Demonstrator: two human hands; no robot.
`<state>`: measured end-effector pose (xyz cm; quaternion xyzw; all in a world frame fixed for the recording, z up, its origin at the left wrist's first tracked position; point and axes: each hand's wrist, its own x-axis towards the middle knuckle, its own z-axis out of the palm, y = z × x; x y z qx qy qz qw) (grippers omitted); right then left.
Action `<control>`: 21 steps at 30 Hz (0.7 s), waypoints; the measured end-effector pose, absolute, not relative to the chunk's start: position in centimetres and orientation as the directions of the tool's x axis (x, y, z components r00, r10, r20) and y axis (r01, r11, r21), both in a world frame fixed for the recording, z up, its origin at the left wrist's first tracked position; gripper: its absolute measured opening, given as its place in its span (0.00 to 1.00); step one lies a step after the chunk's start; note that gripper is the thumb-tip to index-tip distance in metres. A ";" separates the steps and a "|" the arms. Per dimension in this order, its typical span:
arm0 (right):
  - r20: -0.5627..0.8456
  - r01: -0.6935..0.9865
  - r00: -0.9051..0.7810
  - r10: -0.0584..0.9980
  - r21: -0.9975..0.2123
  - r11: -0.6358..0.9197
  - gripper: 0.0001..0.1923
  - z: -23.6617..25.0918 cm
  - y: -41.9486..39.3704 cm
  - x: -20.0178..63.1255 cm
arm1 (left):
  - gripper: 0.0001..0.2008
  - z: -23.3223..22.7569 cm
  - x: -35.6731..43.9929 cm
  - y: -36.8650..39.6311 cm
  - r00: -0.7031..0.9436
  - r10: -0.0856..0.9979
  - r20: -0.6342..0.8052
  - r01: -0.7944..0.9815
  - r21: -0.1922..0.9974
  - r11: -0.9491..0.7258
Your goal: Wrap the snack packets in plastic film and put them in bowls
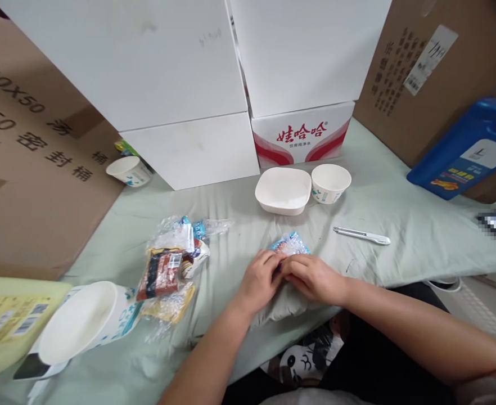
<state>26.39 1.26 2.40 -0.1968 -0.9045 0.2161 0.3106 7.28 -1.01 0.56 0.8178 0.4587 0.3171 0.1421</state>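
Left hand [260, 281]: fingers curled, gripping the near edge of the small packet [289, 244].
Right hand [314, 277]: also closed on the same packet, touching the left hand.
Packet: lies on the green sheet [400, 197], in front of the white tray [283, 190] and paper bowl [330, 182].
Knife [361, 235]: just right of the hands.
Snack wrappers [172, 264]: to the left.

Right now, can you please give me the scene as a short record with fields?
surface: pale green cloth
left hand: fingers on the small snack packet
right hand: fingers on the same packet
packet state: blue and white, lying on the cloth, partly covered by the fingers
left of the hands: pile of wrapped snacks
near left: large paper cup on its side
behind the hands: white square bowl, paper bowl
right of the hands: utility knife
far right: blue jug
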 end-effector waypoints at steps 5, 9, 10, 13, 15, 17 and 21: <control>0.567 0.388 -0.529 0.632 -0.501 0.774 0.13 2.2 2.9 27.5 | 0.05 0.4 7.3 -0.8 0.279 0.904 0.324 0.741 0.526 -0.418; 0.314 0.570 -0.425 0.849 -0.636 0.521 0.15 2.0 4.1 28.1 | 0.09 0.4 7.4 -1.1 0.269 0.883 0.385 0.678 0.575 -0.458; 0.268 0.566 -0.427 0.863 -0.665 0.487 0.12 2.0 3.9 28.0 | 0.11 0.4 7.4 -1.1 0.269 0.879 0.394 0.663 0.586 -0.466; 0.305 0.434 -0.483 0.821 -0.731 0.526 0.05 2.5 2.7 27.5 | 0.19 0.3 7.5 -1.2 0.289 0.878 0.382 0.648 0.597 -0.473; 0.363 0.277 -0.573 0.735 -0.758 0.591 0.04 3.0 1.8 27.0 | 0.13 0.3 7.5 -1.2 0.318 0.873 0.370 0.654 0.581 -0.484; 0.384 0.152 -0.662 0.644 -0.772 0.617 0.05 3.1 1.3 26.8 | 0.01 0.4 7.5 -1.2 0.329 0.876 0.352 0.670 0.567 -0.479; 0.371 0.266 -0.674 0.639 -0.685 0.678 0.15 2.6 2.2 27.2 | 0.04 0.6 7.3 -1.1 0.146 0.935 0.323 0.652 0.680 -0.336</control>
